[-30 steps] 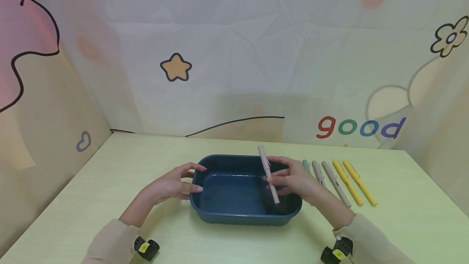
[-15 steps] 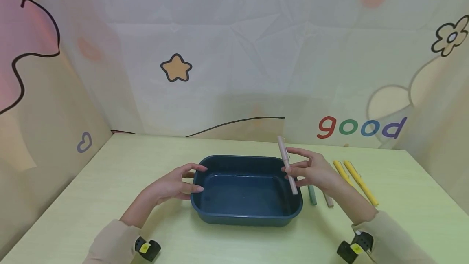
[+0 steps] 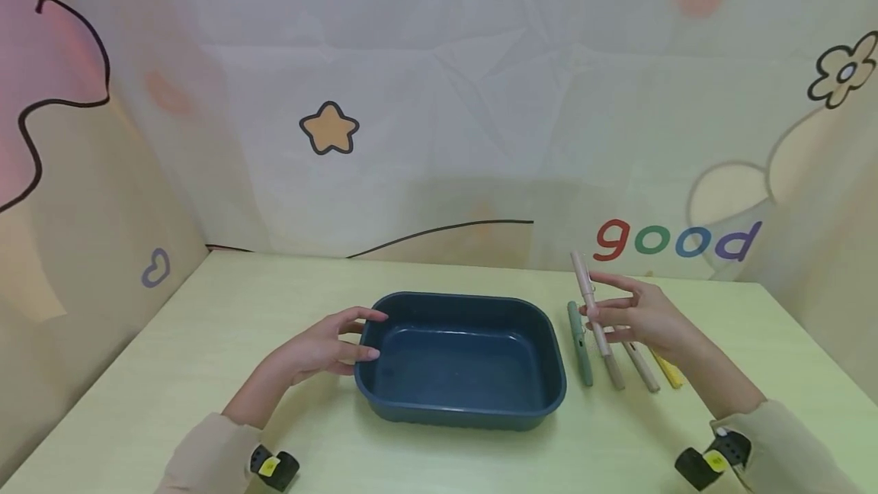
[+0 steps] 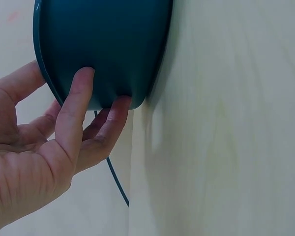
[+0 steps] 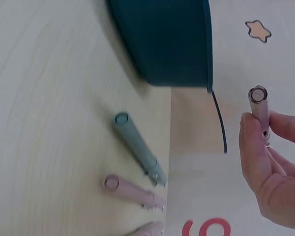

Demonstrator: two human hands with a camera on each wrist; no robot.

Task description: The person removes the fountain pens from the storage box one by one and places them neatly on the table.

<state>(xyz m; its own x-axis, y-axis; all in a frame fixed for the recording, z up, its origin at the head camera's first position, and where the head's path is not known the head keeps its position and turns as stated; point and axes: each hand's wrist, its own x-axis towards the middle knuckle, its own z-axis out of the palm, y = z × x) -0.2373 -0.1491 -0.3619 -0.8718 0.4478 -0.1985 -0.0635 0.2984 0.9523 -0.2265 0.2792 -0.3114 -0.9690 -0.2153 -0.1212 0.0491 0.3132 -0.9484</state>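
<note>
My right hand [image 3: 648, 319] holds up a pale pink capped pen [image 3: 584, 284], pinched between thumb and fingers, to the right of a dark blue plastic basin [image 3: 459, 415]. The same pen [image 5: 259, 108] points its end toward the camera in the right wrist view. My left hand [image 3: 318, 345] grips the basin's left end, thumb and forefinger over the rim; in the left wrist view the fingers touch the basin wall [image 4: 108, 49]. Below the held pen lie a green pen [image 3: 580, 345] and greyish pens [image 3: 641, 368]. A yellow pen [image 3: 668, 372] is mostly hidden behind the right hand.
The pens lie side by side, right of the basin, on a pale wooden table [image 3: 171, 357]. A printed cloth [image 3: 425, 113] hangs along the table's back edge and down both sides.
My right hand has moved right with the pink pen, from over the basin to above the row of pens. The left hand and basin have hardly moved.
</note>
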